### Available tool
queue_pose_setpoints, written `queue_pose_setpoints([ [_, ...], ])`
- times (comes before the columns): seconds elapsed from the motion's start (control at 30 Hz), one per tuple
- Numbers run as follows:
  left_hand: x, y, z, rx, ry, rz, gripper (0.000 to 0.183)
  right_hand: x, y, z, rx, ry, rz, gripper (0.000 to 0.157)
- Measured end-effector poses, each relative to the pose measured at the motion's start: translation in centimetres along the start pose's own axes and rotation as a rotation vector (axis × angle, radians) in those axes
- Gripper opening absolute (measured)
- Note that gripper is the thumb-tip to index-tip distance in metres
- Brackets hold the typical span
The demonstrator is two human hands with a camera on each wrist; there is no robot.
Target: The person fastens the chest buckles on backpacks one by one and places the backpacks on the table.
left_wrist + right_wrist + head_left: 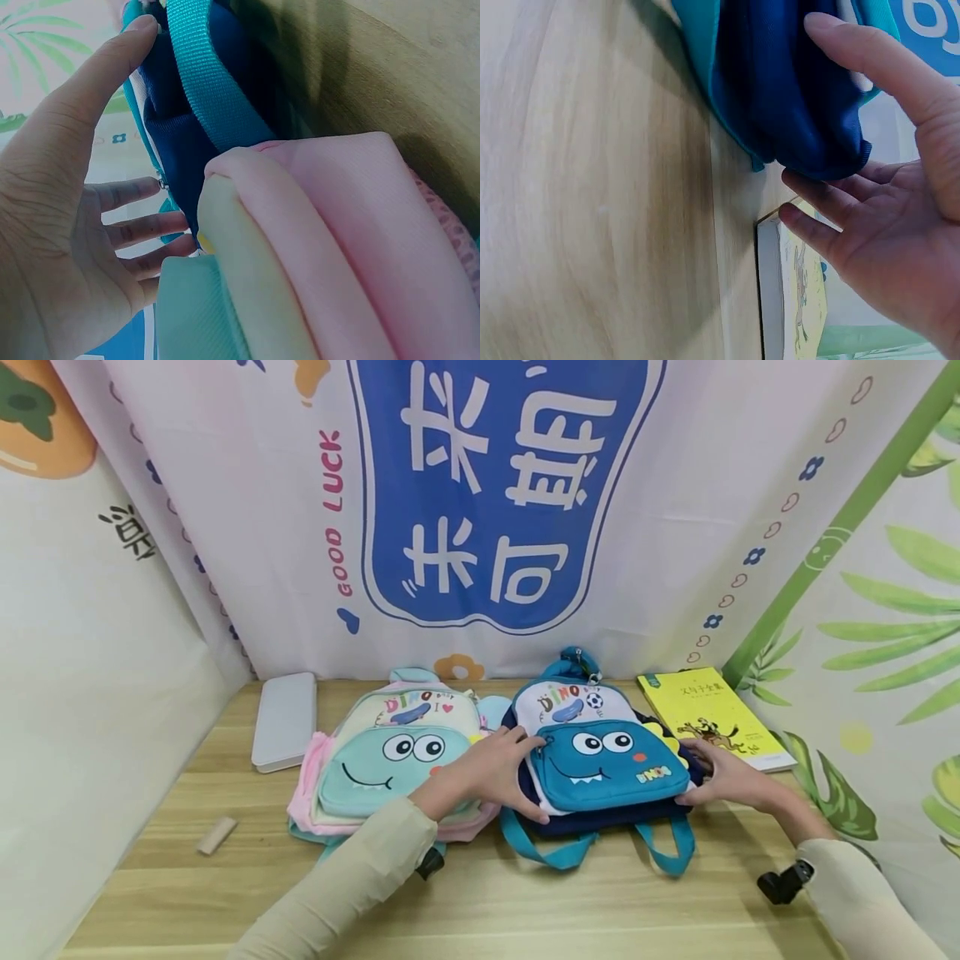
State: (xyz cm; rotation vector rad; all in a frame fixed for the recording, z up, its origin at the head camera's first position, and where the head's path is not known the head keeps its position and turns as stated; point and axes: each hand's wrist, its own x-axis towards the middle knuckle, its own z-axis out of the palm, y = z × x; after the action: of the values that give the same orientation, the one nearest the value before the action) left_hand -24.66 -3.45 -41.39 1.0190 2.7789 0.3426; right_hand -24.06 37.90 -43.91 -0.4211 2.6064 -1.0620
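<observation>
Teal fabric backpack [611, 760], looped straps [551, 860], between left fingers [146, 229] and right fingers [823, 200]

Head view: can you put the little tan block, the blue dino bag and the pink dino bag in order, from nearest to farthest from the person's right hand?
1. Blue dino bag: closest, just left of the right hand.
2. Pink dino bag: next, left of the blue one.
3. Little tan block: farthest, left past the pink bag.

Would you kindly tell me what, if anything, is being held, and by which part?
Nothing appears gripped: the left hand and right hand are at opposite sides of the blue bag, neither closed round it.
</observation>
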Motion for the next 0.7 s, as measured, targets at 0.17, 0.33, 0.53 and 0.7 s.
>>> queue_pose_setpoints([
  [0.17,0.0,0.1,-0.4,-0.046,-0.026,-0.010,0.112,-0.3,-0.1,-0.1,0.066,0.011,-0.018,0.097],
  [0.33,0.1,0.2,-0.4,-0.072,-0.035,-0.007,0.112,-0.6,-0.3,-0.3,0.101,0.022,-0.009,0.098],
  [0.53,0.2,0.1,-0.2,-0.128,-0.038,-0.011,0.113,-0.6,-1.1,-1.5,0.132,0.019,-0.007,0.095],
  [0.7,0.3,0.2,-0.1,-0.196,-0.063,-0.024,0.112,-0.9,-2.4,-2.7,0.132,0.046,-0.064,0.087],
])
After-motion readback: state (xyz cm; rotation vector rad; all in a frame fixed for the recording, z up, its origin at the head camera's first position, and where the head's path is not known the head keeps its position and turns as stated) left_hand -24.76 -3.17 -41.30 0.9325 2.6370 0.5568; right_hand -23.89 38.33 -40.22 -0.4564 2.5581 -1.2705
